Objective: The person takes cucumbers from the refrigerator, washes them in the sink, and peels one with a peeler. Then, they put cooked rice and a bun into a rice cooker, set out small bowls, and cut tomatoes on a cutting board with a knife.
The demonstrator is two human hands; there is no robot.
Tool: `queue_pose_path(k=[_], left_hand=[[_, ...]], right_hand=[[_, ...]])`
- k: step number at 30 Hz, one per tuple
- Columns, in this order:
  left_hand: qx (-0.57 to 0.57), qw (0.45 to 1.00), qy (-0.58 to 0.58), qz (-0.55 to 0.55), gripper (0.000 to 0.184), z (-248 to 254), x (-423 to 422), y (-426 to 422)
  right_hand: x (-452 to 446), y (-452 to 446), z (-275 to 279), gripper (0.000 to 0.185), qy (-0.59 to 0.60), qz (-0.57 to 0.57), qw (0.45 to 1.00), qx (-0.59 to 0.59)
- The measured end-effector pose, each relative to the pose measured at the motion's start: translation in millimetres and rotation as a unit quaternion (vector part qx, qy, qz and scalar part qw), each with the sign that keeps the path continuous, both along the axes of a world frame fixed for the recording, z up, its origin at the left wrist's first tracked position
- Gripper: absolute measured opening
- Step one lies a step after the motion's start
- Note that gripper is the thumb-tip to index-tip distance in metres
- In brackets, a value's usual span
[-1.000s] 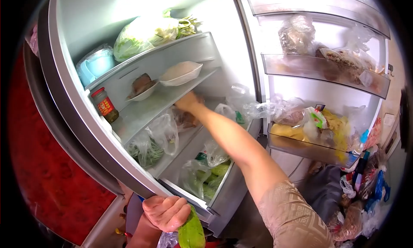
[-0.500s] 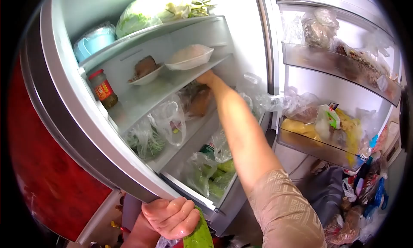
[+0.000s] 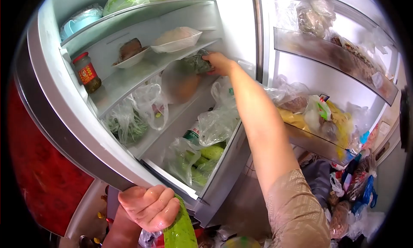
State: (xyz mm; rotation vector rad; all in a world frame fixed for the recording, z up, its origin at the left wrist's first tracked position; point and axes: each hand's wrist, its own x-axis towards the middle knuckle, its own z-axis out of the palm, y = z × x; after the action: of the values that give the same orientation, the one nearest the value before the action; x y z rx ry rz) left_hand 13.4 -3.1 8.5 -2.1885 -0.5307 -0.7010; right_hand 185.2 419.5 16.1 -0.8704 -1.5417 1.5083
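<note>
My left hand (image 3: 150, 207) is closed around the upper end of a long, speckled light-green gourd (image 3: 180, 226), below the fridge's front edge. The gourd's lower end runs out of view. My right hand (image 3: 218, 64) reaches into the fridge, its fingers pinching a dark-green bundle of leafy greens (image 3: 198, 62) that seems wrapped in thin plastic. The bundle sits just under the front of the glass shelf (image 3: 124, 87). Beside it, a blurred brownish item (image 3: 183, 82) shows behind the shelf edge.
The shelf holds a red-lidded jar (image 3: 87, 72), a plate (image 3: 131, 59) with brown food and a white tray (image 3: 176, 39). Bagged greens (image 3: 127, 123) lie below. An open drawer (image 3: 219, 166) contains green vegetables. Bags fill the open door's bins (image 3: 335, 54).
My right hand has come forward from beneath the shelf, bringing the bundle of greens into sight. The view has shifted; my left hand still grips the gourd.
</note>
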Motion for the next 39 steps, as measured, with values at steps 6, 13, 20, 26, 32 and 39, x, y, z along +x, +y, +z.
queue_pose_path(k=[6,13,20,26,32,39], left_hand=[[0.009,1.0,-0.004,0.01,0.027,0,2,-1],[0.021,1.0,0.001,0.003,0.025,0,2,0],[0.02,1.0,0.012,-0.008,0.026,2,2,1],[0.012,1.0,0.012,-0.003,0.027,3,5,-1],[0.029,0.999,-0.001,0.023,0.026,1,9,-4],[0.041,0.999,0.002,0.016,0.026,0,9,-2]], right_hand=[[31,-10,-12,0.032,0.048,-0.008,0.999,-0.012],[-4,-47,-13,0.064,-0.253,-0.317,0.873,0.271],[-36,-78,-19,0.078,-0.436,-0.3,0.785,0.322],[-57,-196,0,0.076,-0.517,-0.016,0.765,0.384],[-51,-177,-24,0.076,-0.432,-0.119,0.739,0.504],[24,-217,-14,0.077,-0.663,0.189,0.687,0.229]])
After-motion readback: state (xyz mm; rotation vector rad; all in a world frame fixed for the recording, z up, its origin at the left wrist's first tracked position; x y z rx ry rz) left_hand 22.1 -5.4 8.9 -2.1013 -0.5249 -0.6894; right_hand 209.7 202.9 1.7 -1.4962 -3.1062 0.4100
